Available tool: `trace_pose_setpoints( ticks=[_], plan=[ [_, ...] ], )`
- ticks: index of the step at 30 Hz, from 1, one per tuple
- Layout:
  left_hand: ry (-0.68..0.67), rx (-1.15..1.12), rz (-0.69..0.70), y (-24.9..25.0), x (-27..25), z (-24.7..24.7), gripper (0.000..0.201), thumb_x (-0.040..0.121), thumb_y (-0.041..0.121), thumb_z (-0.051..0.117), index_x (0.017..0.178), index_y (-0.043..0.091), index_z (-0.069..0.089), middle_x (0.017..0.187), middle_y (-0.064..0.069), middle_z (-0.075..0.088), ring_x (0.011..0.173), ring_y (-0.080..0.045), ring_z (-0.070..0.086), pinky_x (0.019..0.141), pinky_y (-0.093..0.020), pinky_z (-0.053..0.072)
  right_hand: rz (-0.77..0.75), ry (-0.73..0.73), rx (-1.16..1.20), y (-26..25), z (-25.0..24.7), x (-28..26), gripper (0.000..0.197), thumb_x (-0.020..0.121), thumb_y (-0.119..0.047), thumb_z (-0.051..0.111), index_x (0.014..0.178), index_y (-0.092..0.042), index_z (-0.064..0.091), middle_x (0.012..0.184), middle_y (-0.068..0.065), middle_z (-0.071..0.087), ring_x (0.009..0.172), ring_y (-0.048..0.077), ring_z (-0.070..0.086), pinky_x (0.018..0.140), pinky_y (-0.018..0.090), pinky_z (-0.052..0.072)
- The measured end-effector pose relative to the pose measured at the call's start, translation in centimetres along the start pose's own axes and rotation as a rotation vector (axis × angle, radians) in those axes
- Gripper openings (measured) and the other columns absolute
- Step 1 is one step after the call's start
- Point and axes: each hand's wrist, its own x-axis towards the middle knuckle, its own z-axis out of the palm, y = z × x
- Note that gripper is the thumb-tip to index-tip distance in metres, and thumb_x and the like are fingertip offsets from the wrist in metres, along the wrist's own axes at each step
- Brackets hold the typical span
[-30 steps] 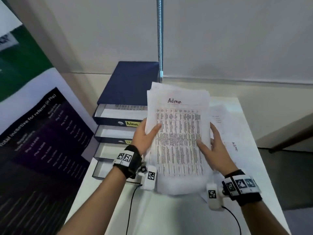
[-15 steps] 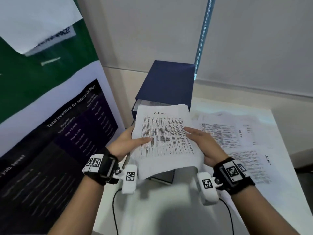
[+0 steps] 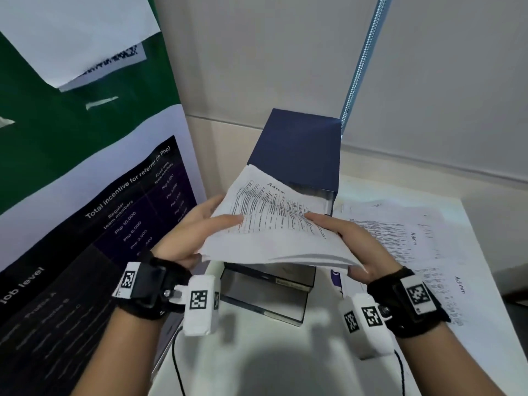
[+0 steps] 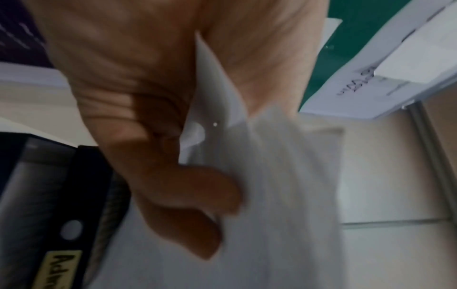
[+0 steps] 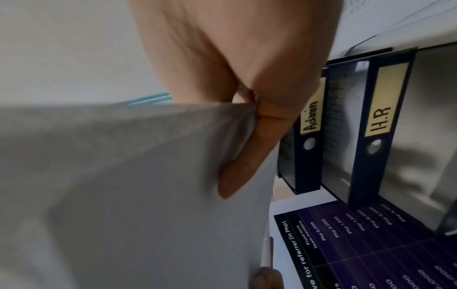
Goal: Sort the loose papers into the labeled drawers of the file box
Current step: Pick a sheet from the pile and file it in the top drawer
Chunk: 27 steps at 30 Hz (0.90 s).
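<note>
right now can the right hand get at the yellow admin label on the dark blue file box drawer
Probably not: the right hand and left hand both grip the white Admin paper stack, which hangs over the dark blue file box drawer fronts.

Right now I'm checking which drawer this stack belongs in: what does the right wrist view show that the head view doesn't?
Only the right wrist view shows the drawer labels: Admin label and H.R label.

Only the head view shows the stack's handwritten Admin heading, the left hand, and loose papers on the table.

Both show the right hand gripping the stack and the file box.
</note>
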Motion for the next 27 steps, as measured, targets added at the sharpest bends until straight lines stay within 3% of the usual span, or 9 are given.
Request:
trace_pose_setpoints(
  ticks=[2, 5, 7, 12, 15, 17, 19, 23, 27],
  plan=[
    [0.086, -0.041, -0.013, 0.1, 0.9, -0.8, 0.076, 0.08, 0.004, 0.074, 0.146, 0.011, 0.038, 0.131, -0.014, 0.063, 0.1, -0.023, 0.071, 0.074, -0.026, 0.059, -0.01, 0.041, 0.009, -0.2, -0.3, 0.3, 0.031, 0.097, -0.012, 0.055, 0.126, -0.001, 0.062, 0.118, 0.015, 0.07, 0.074, 0.018, 0.074, 0.054, 0.023, 0.057],
    [0.198, 0.015, -0.063, -0.3, 2.3, -0.9, 0.084, 0.086, 0.001, 0.069, 0.154, 0.012, 0.022, 0.13, -0.018, 0.062, 0.082, -0.015, 0.073, 0.066, -0.021, 0.058, -0.044, 0.117, -0.017, -0.3, -0.5, 1.6, 0.034, 0.098, -0.008, 0.053, 0.131, 0.0, 0.057, 0.116, 0.016, 0.07, 0.082, 0.019, 0.074, 0.06, 0.025, 0.059],
    [0.213, 0.028, -0.081, -1.0, 3.2, -0.9, 0.074, 0.09, -0.001, 0.064, 0.152, 0.014, 0.027, 0.114, -0.016, 0.069, 0.071, -0.013, 0.073, 0.059, -0.021, 0.057, -0.077, 0.162, -0.064, -0.3, -0.6, 2.7, 0.034, 0.098, -0.006, 0.052, 0.132, -0.002, 0.056, 0.111, 0.013, 0.073, 0.089, 0.021, 0.074, 0.065, 0.027, 0.06],
    [0.221, 0.192, -0.007, -2.7, 5.0, -1.1, 0.035, 0.091, -0.003, 0.063, 0.125, 0.002, 0.061, 0.098, -0.013, 0.069, 0.054, -0.004, 0.065, 0.044, -0.015, 0.047, -0.063, 0.212, -0.21, -0.9, -1.6, 3.3, 0.043, 0.097, -0.012, 0.058, 0.14, -0.015, 0.049, 0.114, 0.007, 0.071, 0.085, 0.017, 0.074, 0.059, 0.026, 0.06],
    [0.304, 0.242, 0.055, -3.2, 6.7, -1.6, 0.024, 0.088, 0.002, 0.069, 0.112, 0.008, 0.07, 0.099, -0.014, 0.074, 0.064, -0.006, 0.069, 0.058, -0.016, 0.053, 0.031, 0.015, -0.345, -1.3, -2.9, 1.9, 0.039, 0.093, -0.004, 0.06, 0.13, -0.017, 0.057, 0.089, -0.005, 0.074, 0.056, 0.004, 0.066, 0.052, 0.018, 0.055],
    [0.371, 0.342, 0.088, -3.5, 7.9, -1.9, 0.021, 0.083, 0.02, 0.078, 0.104, 0.021, 0.073, 0.106, -0.008, 0.074, 0.084, -0.011, 0.071, 0.077, -0.026, 0.056, 0.02, -0.018, -0.413, -1.7, -3.5, 2.2, 0.038, 0.089, 0.0, 0.062, 0.124, -0.013, 0.062, 0.095, -0.007, 0.074, 0.071, 0.0, 0.069, 0.064, 0.016, 0.055],
    [0.428, 0.422, 0.103, -3.3, 9.1, -1.7, 0.03, 0.074, 0.035, 0.083, 0.101, 0.028, 0.071, 0.106, 0.003, 0.071, 0.1, -0.013, 0.066, 0.09, -0.034, 0.054, -0.056, 0.07, -0.379, -2.3, -3.9, 3.6, 0.036, 0.086, 0.002, 0.066, 0.121, -0.007, 0.065, 0.108, 0.001, 0.072, 0.085, 0.001, 0.07, 0.067, 0.015, 0.054],
    [0.555, 0.67, 0.194, -2.6, 11.5, -0.2, 0.055, 0.071, 0.029, 0.086, 0.118, 0.029, 0.058, 0.11, -0.002, 0.054, 0.099, -0.015, 0.055, 0.09, -0.028, 0.044, -0.147, 0.242, -0.331, -3.4, -4.5, 7.5, 0.033, 0.083, 0.004, 0.071, 0.115, 0.006, 0.065, 0.104, 0.011, 0.071, 0.076, 0.006, 0.072, 0.062, 0.014, 0.055],
    [0.532, 0.911, 0.261, -2.4, 14.7, 1.3, 0.019, 0.079, 0.016, 0.076, 0.097, 0.019, 0.07, 0.091, -0.003, 0.064, 0.085, -0.018, 0.059, 0.086, -0.032, 0.05, -0.202, 0.362, -0.559, -4.0, -5.1, 10.7, 0.023, 0.078, -0.006, 0.08, 0.099, 0.001, 0.072, 0.105, 0.013, 0.072, 0.066, 0.014, 0.07, 0.058, 0.019, 0.057]
  ],
)
